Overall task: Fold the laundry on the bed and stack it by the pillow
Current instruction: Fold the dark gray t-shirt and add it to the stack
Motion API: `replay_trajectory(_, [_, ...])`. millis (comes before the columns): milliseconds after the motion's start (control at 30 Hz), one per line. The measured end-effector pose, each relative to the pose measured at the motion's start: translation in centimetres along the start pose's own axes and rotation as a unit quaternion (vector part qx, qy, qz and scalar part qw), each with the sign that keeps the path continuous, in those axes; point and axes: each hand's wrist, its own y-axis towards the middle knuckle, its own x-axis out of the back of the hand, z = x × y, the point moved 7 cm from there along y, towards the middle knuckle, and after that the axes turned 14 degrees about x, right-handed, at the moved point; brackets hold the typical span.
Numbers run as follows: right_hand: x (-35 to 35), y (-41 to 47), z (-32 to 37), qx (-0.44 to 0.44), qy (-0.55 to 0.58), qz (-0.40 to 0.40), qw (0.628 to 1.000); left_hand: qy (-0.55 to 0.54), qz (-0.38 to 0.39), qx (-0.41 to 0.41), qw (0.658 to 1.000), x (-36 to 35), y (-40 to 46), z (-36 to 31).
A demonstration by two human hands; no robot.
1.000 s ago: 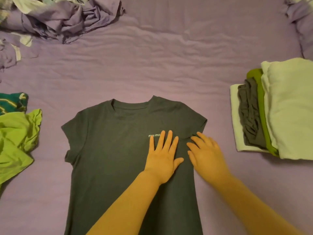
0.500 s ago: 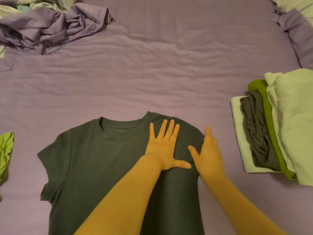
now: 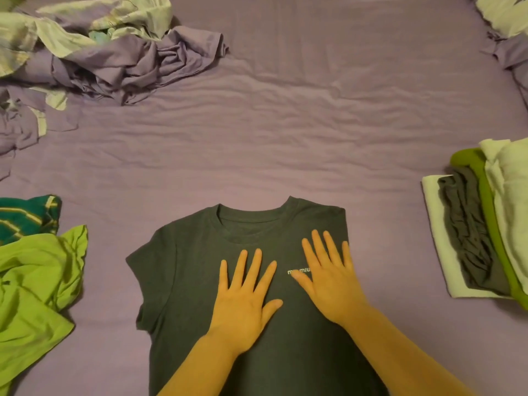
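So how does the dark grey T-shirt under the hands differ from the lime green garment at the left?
The dark grey T-shirt lies spread flat, front up; the lime green garment is crumpled. Both hands press the T-shirt; nothing touches the green one. Both lie unfolded on the purple sheet.

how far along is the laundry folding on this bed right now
Done: a folded stack of pale, grey and green clothes at the right. In hand: the dark grey T-shirt, right sleeve folded in, under the flat left hand and right hand. Left: a crumpled lime-green garment, a teal striped one, and a rumpled purple heap.
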Motion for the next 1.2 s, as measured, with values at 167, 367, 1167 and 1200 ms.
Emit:
replay_trajectory(167, [-0.2, 0.0, 0.7, -0.019, -0.032, 0.003, 0.999, -0.012, 0.018, 0.015, 1.000, -1.0, -0.7, 2.6])
replay_trajectory(367, [0.8, 0.6, 8.1, -0.009, -0.002, -0.007, 1.000, -0.021, -0.063, 0.101, 0.993, 2.1, 0.4, 8.6])
replay_trajectory(1167, [-1.6, 1.6, 18.9, 0.045, 0.079, -0.047, 0.995, -0.602, 0.066, 0.322, 0.728, 3.8, 1.4, 17.4])
replay_trajectory(1200, [-2.4, 0.0, 18.1, 0.039, 0.068, -0.020, 0.997, -0.612, 0.080, 0.305, 0.725, 3.6, 1.0, 16.1])
